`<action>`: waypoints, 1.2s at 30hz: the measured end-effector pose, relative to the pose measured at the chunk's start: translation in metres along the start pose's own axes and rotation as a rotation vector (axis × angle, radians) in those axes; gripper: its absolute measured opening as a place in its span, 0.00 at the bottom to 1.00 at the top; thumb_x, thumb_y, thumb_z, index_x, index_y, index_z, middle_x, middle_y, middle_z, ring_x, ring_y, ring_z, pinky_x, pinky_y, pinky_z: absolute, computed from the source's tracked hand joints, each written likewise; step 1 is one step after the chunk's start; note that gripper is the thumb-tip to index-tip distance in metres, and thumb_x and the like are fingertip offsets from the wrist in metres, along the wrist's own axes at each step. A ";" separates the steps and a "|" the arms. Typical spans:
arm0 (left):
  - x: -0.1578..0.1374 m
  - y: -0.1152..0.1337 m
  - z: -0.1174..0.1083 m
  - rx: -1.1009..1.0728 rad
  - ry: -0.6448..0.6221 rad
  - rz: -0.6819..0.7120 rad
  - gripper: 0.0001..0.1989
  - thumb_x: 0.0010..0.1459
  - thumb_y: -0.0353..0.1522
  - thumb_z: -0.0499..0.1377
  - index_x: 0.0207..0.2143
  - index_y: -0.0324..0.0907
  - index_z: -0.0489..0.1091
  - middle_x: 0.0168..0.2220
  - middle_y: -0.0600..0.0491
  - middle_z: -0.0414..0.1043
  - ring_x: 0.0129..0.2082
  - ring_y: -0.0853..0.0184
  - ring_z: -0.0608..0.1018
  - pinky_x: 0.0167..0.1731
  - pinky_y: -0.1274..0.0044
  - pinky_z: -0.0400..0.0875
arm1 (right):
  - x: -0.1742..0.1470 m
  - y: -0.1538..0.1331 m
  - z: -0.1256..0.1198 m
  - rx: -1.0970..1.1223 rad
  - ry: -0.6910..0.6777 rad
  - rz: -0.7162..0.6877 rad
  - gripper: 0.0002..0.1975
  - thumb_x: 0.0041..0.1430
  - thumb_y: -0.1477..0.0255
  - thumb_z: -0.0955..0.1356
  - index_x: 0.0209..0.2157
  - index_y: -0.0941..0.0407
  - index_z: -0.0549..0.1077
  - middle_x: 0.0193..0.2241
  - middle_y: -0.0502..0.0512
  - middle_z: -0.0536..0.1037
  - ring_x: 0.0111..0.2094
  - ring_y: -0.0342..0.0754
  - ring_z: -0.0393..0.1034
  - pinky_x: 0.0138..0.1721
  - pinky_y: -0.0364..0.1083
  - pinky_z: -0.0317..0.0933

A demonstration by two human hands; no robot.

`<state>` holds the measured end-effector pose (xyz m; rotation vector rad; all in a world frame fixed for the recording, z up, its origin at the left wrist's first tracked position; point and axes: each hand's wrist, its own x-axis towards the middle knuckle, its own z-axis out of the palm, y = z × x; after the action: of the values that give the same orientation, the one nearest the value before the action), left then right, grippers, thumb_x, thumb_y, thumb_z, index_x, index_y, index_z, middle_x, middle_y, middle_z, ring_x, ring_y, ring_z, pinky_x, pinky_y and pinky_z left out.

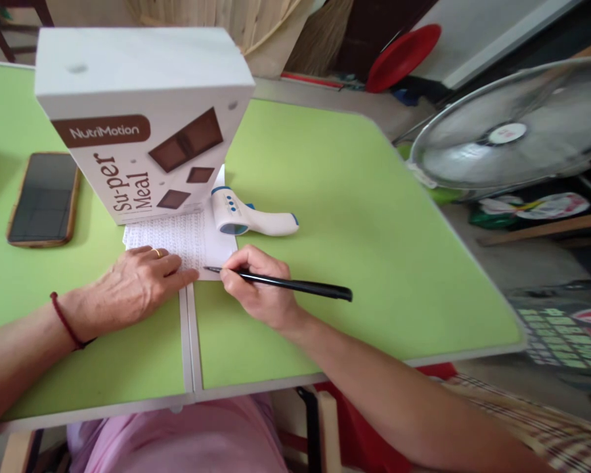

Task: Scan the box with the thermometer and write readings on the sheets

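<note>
Between the fingers of my right hand (pixel 263 286) is a black pen (pixel 300 284); its tip is at the lower part of a sheet of paper (pixel 217 253), touching or just above it. Rows of small handwriting cover the paper's left side, and its right side is blank. My left hand (pixel 138 286) lies flat on the paper's lower left edge, fingers stretched out. A white box (pixel 142 151) printed "NutriMotion" stands upright on the paper's far part and hides some of it. On the paper's right edge rests a white and blue infrared thermometer (pixel 256 217).
A phone (pixel 44 197) lies left of the box on the green table (pixel 364 263). A seam in the tabletop runs toward me from the paper. Beyond the right edge stand a fan (pixel 507 131) and a red basin (pixel 404 56), with a straw broom (pixel 322 36) behind the table.
</note>
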<state>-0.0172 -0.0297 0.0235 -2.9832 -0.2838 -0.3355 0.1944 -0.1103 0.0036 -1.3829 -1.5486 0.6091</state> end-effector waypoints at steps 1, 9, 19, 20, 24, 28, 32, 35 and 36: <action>0.000 0.000 0.000 0.002 -0.001 -0.001 0.14 0.64 0.23 0.51 0.49 0.41 0.70 0.27 0.53 0.68 0.22 0.66 0.70 0.24 0.74 0.63 | 0.000 0.000 0.000 0.001 -0.002 -0.005 0.06 0.53 0.74 0.67 0.24 0.53 0.65 0.16 0.42 0.67 0.15 0.37 0.56 0.17 0.39 0.52; -0.001 0.000 0.000 -0.017 0.005 0.009 0.14 0.64 0.24 0.52 0.49 0.41 0.70 0.28 0.53 0.68 0.22 0.64 0.71 0.24 0.72 0.65 | 0.000 0.002 0.001 0.003 0.003 -0.011 0.07 0.53 0.74 0.67 0.24 0.53 0.65 0.16 0.43 0.67 0.15 0.37 0.57 0.17 0.39 0.53; 0.000 0.000 0.000 -0.012 0.025 0.013 0.14 0.65 0.23 0.51 0.49 0.40 0.70 0.28 0.53 0.69 0.22 0.64 0.70 0.24 0.72 0.64 | 0.000 0.001 0.001 0.048 0.022 -0.026 0.06 0.52 0.75 0.67 0.24 0.54 0.65 0.16 0.42 0.67 0.15 0.37 0.56 0.16 0.39 0.52; 0.000 0.000 0.000 -0.013 0.024 0.013 0.14 0.65 0.23 0.51 0.49 0.40 0.71 0.28 0.53 0.69 0.22 0.64 0.70 0.24 0.72 0.64 | -0.001 0.000 0.000 0.054 0.046 -0.037 0.06 0.52 0.76 0.67 0.25 0.54 0.66 0.17 0.42 0.67 0.15 0.37 0.57 0.16 0.39 0.53; -0.002 -0.001 0.002 -0.015 0.026 0.015 0.15 0.66 0.23 0.49 0.49 0.41 0.71 0.29 0.52 0.70 0.22 0.64 0.70 0.24 0.72 0.64 | 0.001 -0.003 -0.004 -0.074 0.188 -0.123 0.05 0.54 0.77 0.68 0.30 0.53 0.70 0.23 0.45 0.72 0.19 0.39 0.64 0.22 0.41 0.62; -0.001 -0.001 0.002 -0.023 0.025 0.018 0.15 0.66 0.23 0.49 0.48 0.40 0.72 0.29 0.52 0.71 0.22 0.64 0.70 0.24 0.72 0.64 | 0.007 -0.001 -0.013 -0.261 0.280 -0.399 0.06 0.58 0.78 0.69 0.37 0.53 0.73 0.34 0.51 0.75 0.34 0.45 0.72 0.36 0.46 0.69; 0.000 -0.005 0.000 -0.189 0.160 -0.013 0.09 0.67 0.26 0.51 0.40 0.39 0.72 0.27 0.53 0.70 0.23 0.66 0.71 0.24 0.72 0.65 | 0.009 0.005 -0.018 -0.380 0.281 -0.556 0.12 0.63 0.78 0.65 0.46 0.53 0.72 0.40 0.57 0.75 0.43 0.50 0.72 0.44 0.51 0.67; 0.000 -0.014 -0.003 -0.360 0.490 -0.157 0.04 0.65 0.26 0.55 0.36 0.42 0.68 0.27 0.55 0.67 0.24 0.70 0.69 0.23 0.75 0.65 | 0.009 0.009 -0.018 -0.519 0.292 -0.628 0.15 0.65 0.77 0.64 0.52 0.54 0.70 0.37 0.57 0.76 0.39 0.51 0.71 0.42 0.51 0.63; 0.000 -0.018 -0.004 -0.373 0.638 -0.220 0.03 0.64 0.26 0.56 0.36 0.42 0.66 0.28 0.56 0.65 0.25 0.70 0.69 0.24 0.74 0.65 | 0.009 0.010 -0.018 -0.565 0.284 -0.646 0.15 0.66 0.76 0.64 0.53 0.54 0.71 0.36 0.57 0.75 0.38 0.51 0.70 0.41 0.51 0.62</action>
<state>-0.0214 -0.0132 0.0290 -2.9697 -0.5158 -1.4611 0.2158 -0.1036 0.0060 -1.1779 -1.8638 -0.4307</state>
